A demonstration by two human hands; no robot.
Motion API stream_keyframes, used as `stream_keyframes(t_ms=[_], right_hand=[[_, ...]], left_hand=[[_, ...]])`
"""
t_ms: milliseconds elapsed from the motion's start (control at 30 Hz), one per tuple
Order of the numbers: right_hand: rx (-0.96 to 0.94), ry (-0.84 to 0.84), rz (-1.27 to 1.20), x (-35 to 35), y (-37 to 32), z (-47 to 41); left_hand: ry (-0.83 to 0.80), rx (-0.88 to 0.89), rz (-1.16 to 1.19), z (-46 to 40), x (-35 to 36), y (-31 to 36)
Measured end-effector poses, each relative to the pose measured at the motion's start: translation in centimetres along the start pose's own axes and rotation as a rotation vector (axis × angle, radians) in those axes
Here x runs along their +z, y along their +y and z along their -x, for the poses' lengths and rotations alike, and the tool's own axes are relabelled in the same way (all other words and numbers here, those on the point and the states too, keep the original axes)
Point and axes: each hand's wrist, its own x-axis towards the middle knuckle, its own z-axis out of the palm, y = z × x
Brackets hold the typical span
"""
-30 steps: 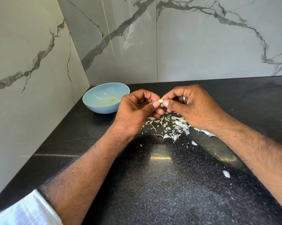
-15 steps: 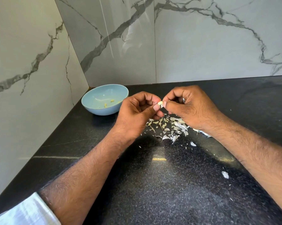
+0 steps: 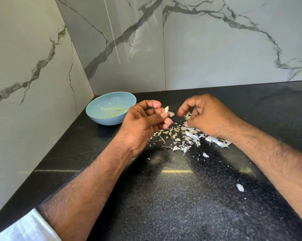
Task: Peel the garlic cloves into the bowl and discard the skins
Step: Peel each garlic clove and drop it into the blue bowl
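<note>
On my feed I see two bare forearms, both hairy from wrist to elbow, reaching in from the bottom of the view. The left hand (image 3: 141, 122) and the right hand (image 3: 207, 115) wear no gloves, and I make out no rings or watch. The fingernails are short and pale. A white sleeve (image 3: 27, 228) of ribbed or crinkled fabric sits bunched near the left elbow.

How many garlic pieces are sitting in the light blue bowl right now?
3 at least: small yellowish garlic pieces lie on the floor of the light blue bowl, toward its right side. The near wall may hide more.
</note>
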Motion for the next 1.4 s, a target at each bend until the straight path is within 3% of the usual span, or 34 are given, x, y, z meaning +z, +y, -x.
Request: stream_keyframes(t_ms=[100,267,633,867,1167,1400], right_hand=[[-0.124,-0.062,0.102,0.2,-0.4,0.4],[-0.201,0.105,0.091,0.3,-0.5,0.3],[-0.372,0.081,-0.048,1.0,-0.7,0.7],[-0.241,0.019,-0.13,1.5,-0.4,0.5],[0.072,-0.1,-0.619,2.2,-0.1,0.2],[0.206,-0.133,-0.78,1.6,-0.3,0.0]], left_hand=[[-0.004,0.027,-0.187,-0.1,-0.3,-0.4],[0.014,0.069,-0.36,-0.3,-0.5,-0.7],[0.027,0.103,-0.442,-0.3,-0.5,-0.2],[0.017,0.12,-0.44,-0.1,0.2,-0.3],[0.031,0.103,-0.374,-0.2,0.0,-0.6],[0.048,0.083,-0.502,0.0,-0.4,-0.7]])
